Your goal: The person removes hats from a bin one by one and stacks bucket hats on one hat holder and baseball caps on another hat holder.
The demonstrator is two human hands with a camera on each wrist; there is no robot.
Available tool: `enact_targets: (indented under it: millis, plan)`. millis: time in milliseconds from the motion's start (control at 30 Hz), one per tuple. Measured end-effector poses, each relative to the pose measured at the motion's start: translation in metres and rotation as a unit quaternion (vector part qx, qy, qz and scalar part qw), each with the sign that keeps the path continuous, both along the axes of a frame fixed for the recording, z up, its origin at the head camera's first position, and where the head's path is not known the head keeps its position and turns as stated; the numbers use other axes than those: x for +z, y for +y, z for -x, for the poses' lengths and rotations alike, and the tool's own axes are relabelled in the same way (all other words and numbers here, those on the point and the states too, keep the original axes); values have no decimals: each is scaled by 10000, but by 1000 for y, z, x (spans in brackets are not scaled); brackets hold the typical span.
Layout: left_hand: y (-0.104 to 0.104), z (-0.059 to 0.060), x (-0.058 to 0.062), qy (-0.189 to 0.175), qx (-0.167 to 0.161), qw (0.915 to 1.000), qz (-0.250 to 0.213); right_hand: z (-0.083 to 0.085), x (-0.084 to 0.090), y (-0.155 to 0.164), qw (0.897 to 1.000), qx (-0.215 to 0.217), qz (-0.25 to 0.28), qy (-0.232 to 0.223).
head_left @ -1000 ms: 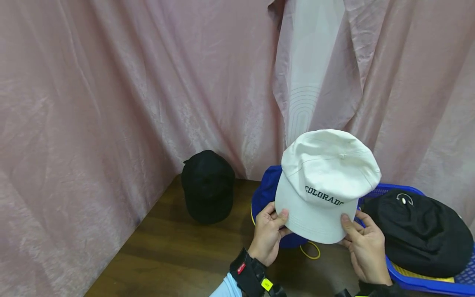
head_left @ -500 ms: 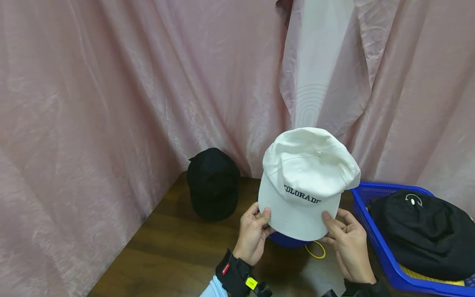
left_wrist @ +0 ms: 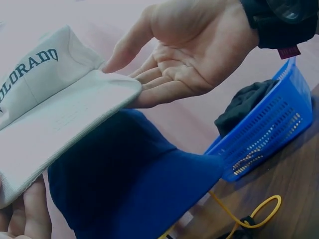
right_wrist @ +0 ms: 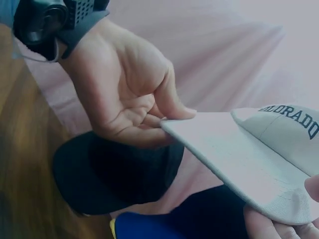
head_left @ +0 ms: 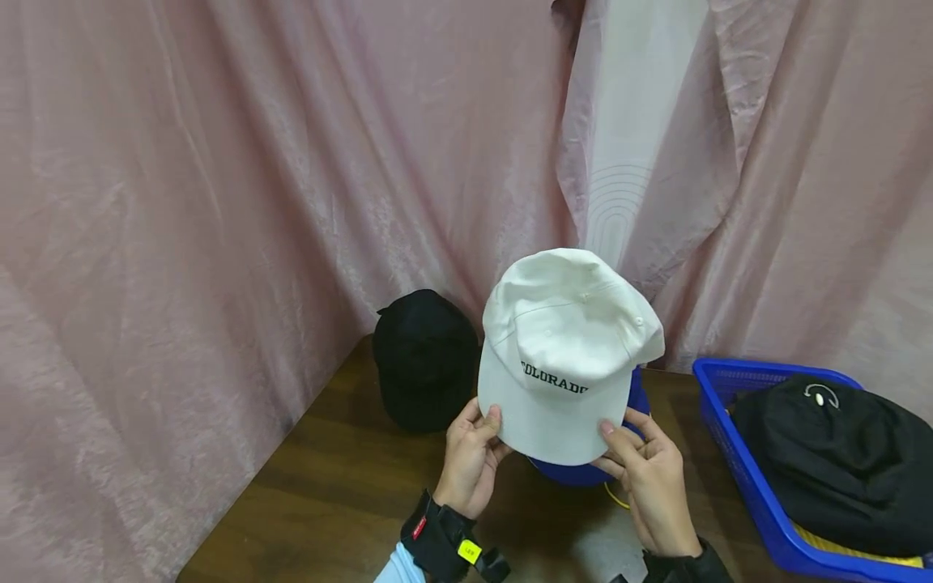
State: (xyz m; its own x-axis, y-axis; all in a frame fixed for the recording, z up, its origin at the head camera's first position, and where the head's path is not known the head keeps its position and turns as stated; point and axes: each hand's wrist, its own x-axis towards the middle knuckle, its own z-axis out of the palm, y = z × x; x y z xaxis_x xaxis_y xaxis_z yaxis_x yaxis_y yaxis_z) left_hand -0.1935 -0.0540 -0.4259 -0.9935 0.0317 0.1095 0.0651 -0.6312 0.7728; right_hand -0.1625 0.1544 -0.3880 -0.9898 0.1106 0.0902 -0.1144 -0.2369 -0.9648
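Between my hands a white baseball cap with "COLORADO" across its front hangs in the air, brim toward me. My left hand pinches the brim's left edge, thumb on top and fingers beneath. Its right edge is pinched the same way by my right hand. Behind and below it is a blue hat with a yellow cord, mostly covered by the white cap in the head view. To the left, a black cap rests on the table, close to the white brim in this view.
At the right stands a blue plastic basket holding a black hat and something yellow beneath it. The brown wooden table ends at its left edge. Pink curtains hang close behind.
Both hands have carried the white cap leftward, away from the basket and closer to the black cap. More of the basket's left side now shows. The grip on the brim stays the same.
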Motion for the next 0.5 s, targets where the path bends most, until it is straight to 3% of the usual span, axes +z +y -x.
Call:
enact_targets:
  millis: [500]
  plan:
    - [-29,-1,-6,-116,359,9993,25,-1,-8,-36,9994,276,165,141]
